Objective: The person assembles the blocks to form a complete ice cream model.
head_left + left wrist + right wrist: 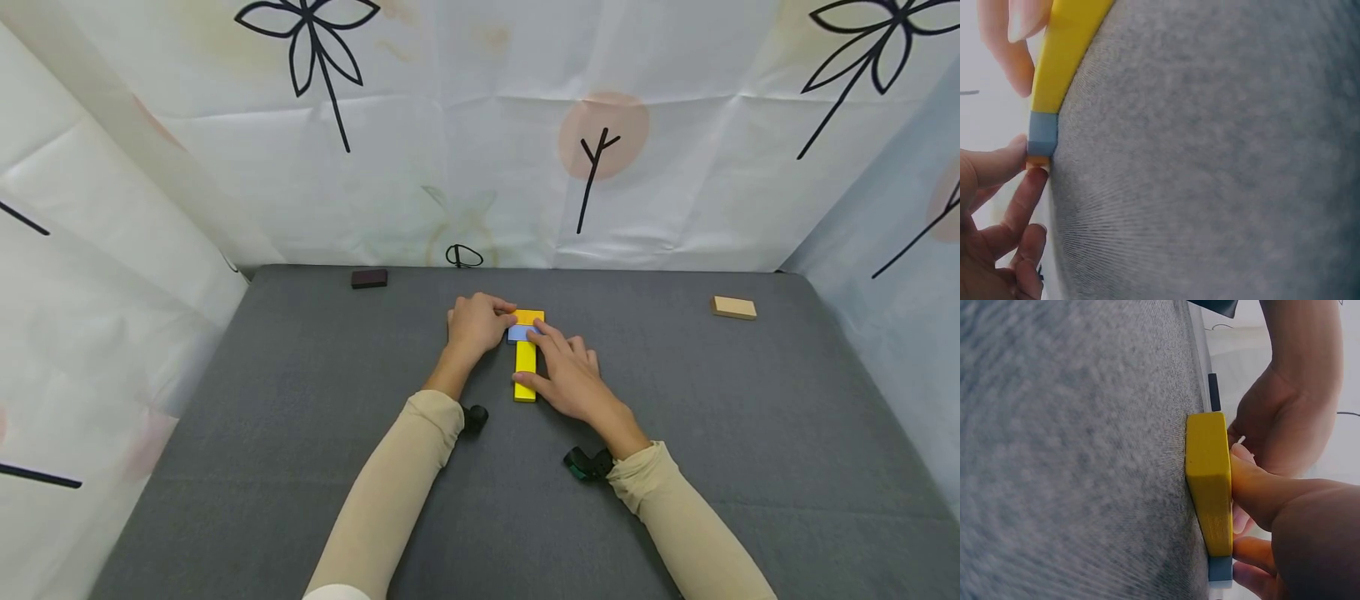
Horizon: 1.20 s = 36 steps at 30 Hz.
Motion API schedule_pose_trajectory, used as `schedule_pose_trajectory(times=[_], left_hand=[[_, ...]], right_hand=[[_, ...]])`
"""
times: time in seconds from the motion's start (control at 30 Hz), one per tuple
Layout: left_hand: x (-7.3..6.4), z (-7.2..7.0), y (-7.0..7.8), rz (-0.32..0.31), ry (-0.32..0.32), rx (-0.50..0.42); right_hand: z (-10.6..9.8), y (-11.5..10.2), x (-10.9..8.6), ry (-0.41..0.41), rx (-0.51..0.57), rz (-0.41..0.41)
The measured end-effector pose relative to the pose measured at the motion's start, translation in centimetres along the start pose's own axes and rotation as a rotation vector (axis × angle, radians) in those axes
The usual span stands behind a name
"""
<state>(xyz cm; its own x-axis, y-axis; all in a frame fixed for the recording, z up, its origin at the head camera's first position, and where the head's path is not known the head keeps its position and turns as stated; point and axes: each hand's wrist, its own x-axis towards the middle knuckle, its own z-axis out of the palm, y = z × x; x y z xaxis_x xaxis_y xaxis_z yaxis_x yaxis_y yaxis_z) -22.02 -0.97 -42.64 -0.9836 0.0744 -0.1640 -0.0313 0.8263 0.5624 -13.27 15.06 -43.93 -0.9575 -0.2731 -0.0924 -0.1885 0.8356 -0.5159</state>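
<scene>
On the grey table, a yellow block [526, 357] lies lengthwise, its far end against a light blue block [518, 333]. Beyond the blue block, a yellow-orange block [529, 317] lies crosswise. My left hand [476, 323] pinches the yellow-orange block's left end between thumb and index finger; the left wrist view shows the thumb [1007, 164] beside the blue block [1042, 132]. My right hand [573, 379] lies over the row from the right, fingers extended. Its thumb rests on the yellow block [1209, 447], and its fingertips touch the blue and yellow-orange blocks.
A dark brown block [369, 279] lies near the table's back edge on the left. Toward the back right lies a light wooden block [733, 307]. White patterned cloth [487, 167] hangs behind the grey table [300, 400] and along its sides.
</scene>
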Motion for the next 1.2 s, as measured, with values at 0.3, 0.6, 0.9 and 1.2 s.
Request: schedule_pose_trajectory(times=[0.3, 0.6, 0.9, 1.2], left_hand=[[-0.3, -0.7, -0.8, 0.097, -0.01, 0.023], [0.2, -3.1, -4.5, 0.144, 0.129, 0.121], [1.0, -5.5, -8.1, 0.081, 0.172, 0.286], [1.7, -8.0, -11.2, 0.001, 0.159, 0.329]], right_hand=[[0.0, 0.2, 0.0, 0.005, -0.012, 0.002], [0.0, 0.1, 0.1, 0.002, -0.023, -0.007], [0.0, 0.0, 0.0, -0.003, -0.015, -0.011], [0.1, 0.1, 0.0, -0.006, -0.009, -0.01]])
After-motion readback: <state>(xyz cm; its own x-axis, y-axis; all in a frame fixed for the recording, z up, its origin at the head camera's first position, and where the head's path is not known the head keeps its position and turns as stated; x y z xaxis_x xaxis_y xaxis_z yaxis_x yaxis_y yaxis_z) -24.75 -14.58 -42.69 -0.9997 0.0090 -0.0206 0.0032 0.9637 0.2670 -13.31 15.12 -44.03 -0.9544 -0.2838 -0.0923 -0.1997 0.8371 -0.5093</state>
